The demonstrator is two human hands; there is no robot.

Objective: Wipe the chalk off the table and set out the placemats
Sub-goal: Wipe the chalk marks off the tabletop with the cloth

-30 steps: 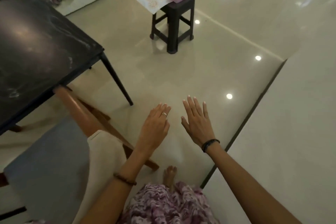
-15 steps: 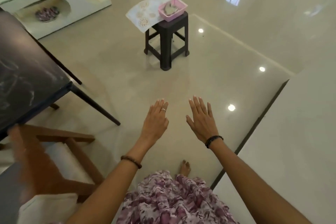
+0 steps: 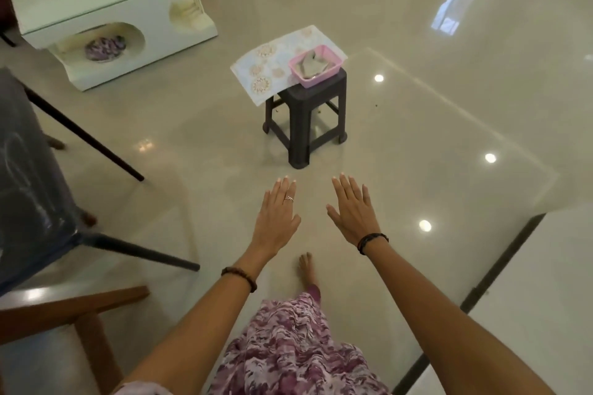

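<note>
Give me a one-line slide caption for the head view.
Both hands, left and right, open and empty, reach toward a dark stool holding placemats and a pink tray; chalk-marked table at left.

Glossy beige tiled floor (image 3: 417, 125), white console (image 3: 106, 9), wooden chair (image 3: 73, 308).

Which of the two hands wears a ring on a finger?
The left hand: a thin ring sits on one finger. The right hand has bare fingers, with only a dark wristband.
</note>
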